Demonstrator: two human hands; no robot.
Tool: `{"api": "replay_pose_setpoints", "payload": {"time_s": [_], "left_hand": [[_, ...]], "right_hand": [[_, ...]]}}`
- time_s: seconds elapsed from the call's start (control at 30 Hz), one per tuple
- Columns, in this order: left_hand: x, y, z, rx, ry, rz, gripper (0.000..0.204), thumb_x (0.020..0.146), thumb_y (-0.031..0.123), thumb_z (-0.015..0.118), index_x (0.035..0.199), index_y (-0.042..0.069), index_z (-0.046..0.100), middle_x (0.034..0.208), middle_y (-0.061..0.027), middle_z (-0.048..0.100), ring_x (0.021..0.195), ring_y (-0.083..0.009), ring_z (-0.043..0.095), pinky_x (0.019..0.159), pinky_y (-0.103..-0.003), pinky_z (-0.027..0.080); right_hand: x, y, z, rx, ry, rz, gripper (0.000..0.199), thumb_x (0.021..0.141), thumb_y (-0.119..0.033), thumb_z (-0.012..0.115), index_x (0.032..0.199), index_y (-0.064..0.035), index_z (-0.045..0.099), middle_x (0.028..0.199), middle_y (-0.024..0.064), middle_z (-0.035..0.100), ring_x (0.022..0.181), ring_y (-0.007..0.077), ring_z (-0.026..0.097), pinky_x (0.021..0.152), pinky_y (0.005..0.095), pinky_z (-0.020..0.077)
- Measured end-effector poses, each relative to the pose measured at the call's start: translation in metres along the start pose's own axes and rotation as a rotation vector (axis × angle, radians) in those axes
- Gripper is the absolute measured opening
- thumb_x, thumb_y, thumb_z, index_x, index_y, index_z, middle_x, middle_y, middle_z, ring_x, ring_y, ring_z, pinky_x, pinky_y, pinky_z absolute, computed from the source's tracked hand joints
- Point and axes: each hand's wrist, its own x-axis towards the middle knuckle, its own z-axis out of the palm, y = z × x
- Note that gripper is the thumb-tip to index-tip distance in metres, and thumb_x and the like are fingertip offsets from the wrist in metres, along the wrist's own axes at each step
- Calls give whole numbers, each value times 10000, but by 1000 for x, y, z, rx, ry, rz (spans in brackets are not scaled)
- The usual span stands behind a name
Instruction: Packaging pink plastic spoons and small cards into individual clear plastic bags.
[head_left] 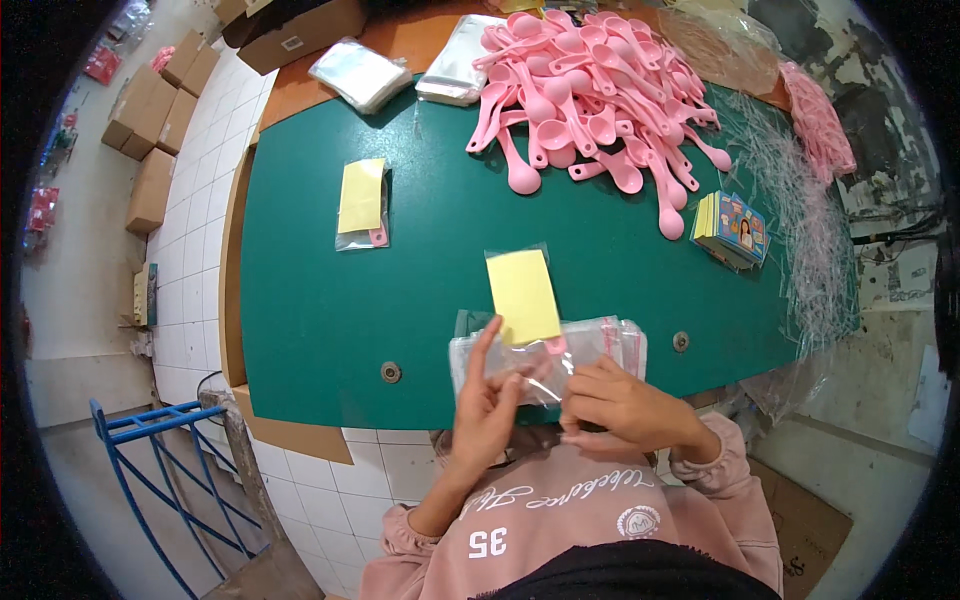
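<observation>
A clear plastic bag [540,376] with a yellow card [524,297] inside lies in front of me, and a bit of pink shows below the card. It rests partly over a stack of clear plastic bags [628,345] near the table's front edge. My left hand [486,410] is open at the bag's left side, index finger stretched up to the card's lower corner, thumb apart. The fingers of my right hand [622,405] are closed in a pinch at the bag's lower right end; their tips are partly hidden.
A packed bag with a yellow card [361,197] lies at left on the green table [300,300]. Pink spoons [600,90] are heaped at the back. Plastic bag stacks [362,76] stand beside them. At right are a stack of cards [730,232] and clear strips [810,240].
</observation>
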Motion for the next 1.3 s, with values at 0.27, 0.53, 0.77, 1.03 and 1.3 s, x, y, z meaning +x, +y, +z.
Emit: {"api": "replay_pose_setpoints", "payload": {"time_s": [0.27, 0.53, 0.77, 1.03, 1.3], "left_hand": [[2, 9, -17, 56, -252, -140, 325, 907, 56, 396, 1226, 6, 432, 1084, -108, 572, 1003, -139, 543, 794, -211, 427], [-3, 10, -7, -8, -131, -193, 310, 909, 130, 424, 1153, -45, 502, 1127, -131, 552, 968, -167, 564, 832, -269, 464], [0, 13, -10, -50, -184, -167, 309, 902, 124, 436, 1156, -31, 518, 1111, -98, 575, 879, -69, 536, 756, -185, 432], [-2, 13, -2, -115, -127, -181, 303, 911, 125, 427, 1149, -38, 521, 1098, -97, 576, 824, -58, 520, 713, -177, 428], [-5, 19, -12, -105, -160, -204, 289, 902, 67, 415, 1158, -37, 500, 1076, -110, 575, 880, -138, 590, 734, -235, 475]], "right_hand": [[-170, 100, -154, 391, 680, 309, 286, 713, -178, 688, 898, -13, 544, 825, 110, 570, 701, 186, 531, 640, 319, 429], [-168, 84, -137, -820, 1200, 1079, 333, 761, -88, 596, 1080, -32, 519, 1017, 145, 562, 885, 254, 564, 798, 343, 437], [-190, 45, -164, 79, 858, 582, 116, 772, -67, 590, 860, 8, 591, 828, 51, 566, 765, 136, 547, 743, 278, 435], [-43, 21, -28, -298, 650, 270, 513, 588, -181, 773, 1024, -77, 522, 930, 104, 467, 821, 264, 513, 732, 327, 448], [-7, 28, 13, 95, 553, 247, 195, 666, -30, 692, 831, -55, 590, 915, 93, 456, 819, 208, 513, 676, 310, 452]]}}
